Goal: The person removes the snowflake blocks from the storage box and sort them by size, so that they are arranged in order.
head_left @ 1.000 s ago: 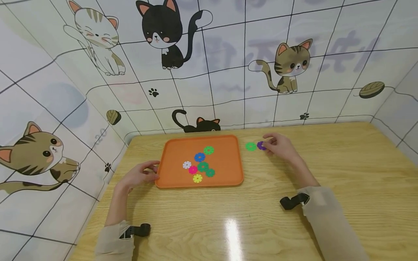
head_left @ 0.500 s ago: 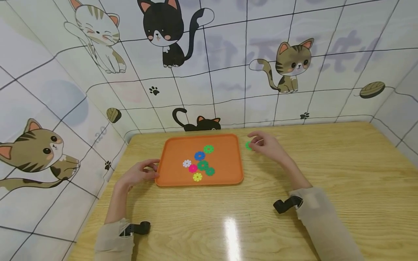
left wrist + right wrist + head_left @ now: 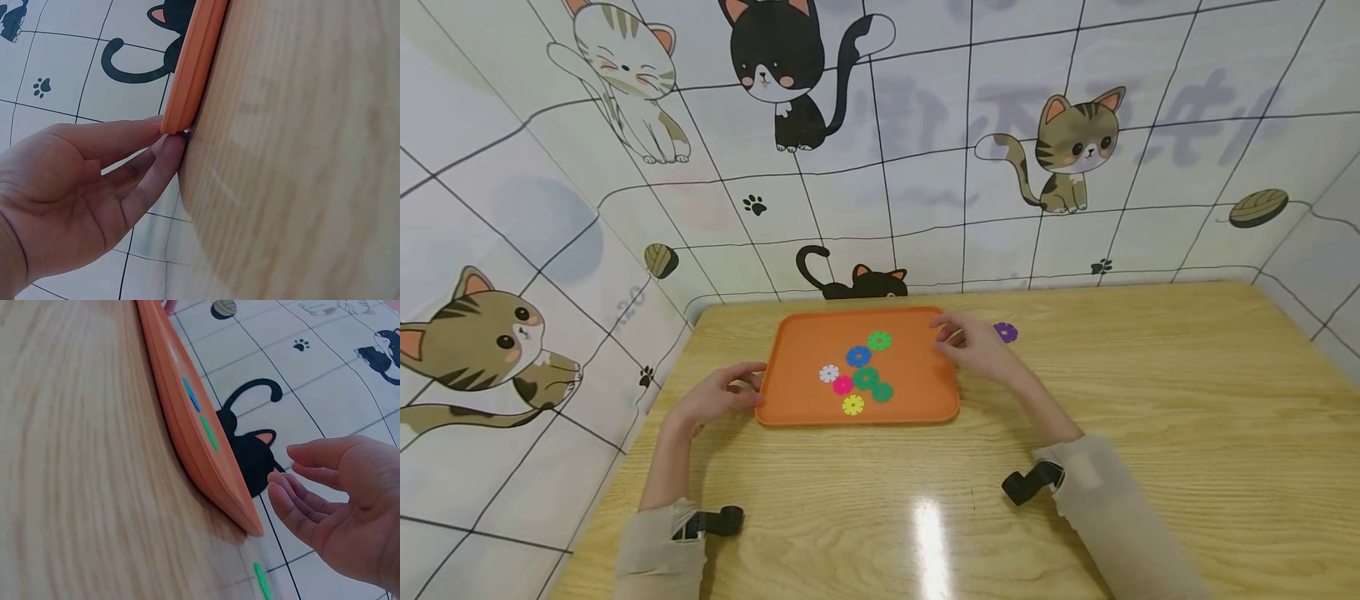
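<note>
An orange tray (image 3: pixel 917 400) lies on the table, with several toothed plastic discs on it: white, pink (image 3: pixel 843 384), yellow (image 3: pixel 853 405), blue (image 3: pixel 858 357) and greens. At its left rim rest the fingertips and thumb of my left hand (image 3: pixel 715 396), loosely bent. My right hand (image 3: pixel 977 346) hovers at the tray's right rim, fingers loosely curved; the right wrist view shows nothing between them. Just right of that hand lies a purple disc (image 3: pixel 1006 332). A light green disc (image 3: pixel 262 581) sits beyond the tray's corner in the right wrist view, hidden by the hand in the head view.
The wooden table (image 3: pixel 820 500) meets a wall (image 3: pixel 925 200) printed with cartoon cats behind the tray. Another such wall (image 3: pixel 512 467) rises at the left. Both sleeves carry black wrist cameras (image 3: pixel 1030 483).
My right hand has moved left, from the purple disc past the light green disc to the tray's right rim. The purple disc is uncovered again. My left hand stays put.
</note>
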The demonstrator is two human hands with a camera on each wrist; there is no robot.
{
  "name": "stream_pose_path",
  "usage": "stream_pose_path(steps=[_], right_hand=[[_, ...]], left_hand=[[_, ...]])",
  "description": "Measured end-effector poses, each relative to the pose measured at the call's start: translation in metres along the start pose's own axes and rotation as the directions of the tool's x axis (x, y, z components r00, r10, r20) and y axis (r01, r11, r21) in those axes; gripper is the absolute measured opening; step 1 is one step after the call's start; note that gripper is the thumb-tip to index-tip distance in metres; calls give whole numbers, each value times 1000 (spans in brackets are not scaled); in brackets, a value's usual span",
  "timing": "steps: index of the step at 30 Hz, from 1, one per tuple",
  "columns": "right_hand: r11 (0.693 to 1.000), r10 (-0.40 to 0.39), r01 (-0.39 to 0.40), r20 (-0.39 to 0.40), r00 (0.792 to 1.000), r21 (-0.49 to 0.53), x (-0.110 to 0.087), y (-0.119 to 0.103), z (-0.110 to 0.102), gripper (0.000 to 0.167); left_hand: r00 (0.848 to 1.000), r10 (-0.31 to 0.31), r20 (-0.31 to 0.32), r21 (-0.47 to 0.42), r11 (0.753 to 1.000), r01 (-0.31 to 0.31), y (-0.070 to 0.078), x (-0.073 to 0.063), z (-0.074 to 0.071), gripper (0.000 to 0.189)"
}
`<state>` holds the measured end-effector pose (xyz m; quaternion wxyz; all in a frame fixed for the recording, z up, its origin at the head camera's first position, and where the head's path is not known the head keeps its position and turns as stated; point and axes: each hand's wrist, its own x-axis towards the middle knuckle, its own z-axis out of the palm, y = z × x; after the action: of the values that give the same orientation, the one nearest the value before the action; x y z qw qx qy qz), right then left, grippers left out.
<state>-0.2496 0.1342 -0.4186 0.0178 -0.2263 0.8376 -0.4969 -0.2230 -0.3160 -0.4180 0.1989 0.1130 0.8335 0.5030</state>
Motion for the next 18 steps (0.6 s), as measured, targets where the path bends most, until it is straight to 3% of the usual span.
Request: stream_pose_path(steps=[18], right_hand=[[999, 19, -14, 126, 992, -39, 25, -27, 64, 37]], left_hand=[[1000, -4, 5, -4, 1000, 4, 2, 0, 0, 63]])
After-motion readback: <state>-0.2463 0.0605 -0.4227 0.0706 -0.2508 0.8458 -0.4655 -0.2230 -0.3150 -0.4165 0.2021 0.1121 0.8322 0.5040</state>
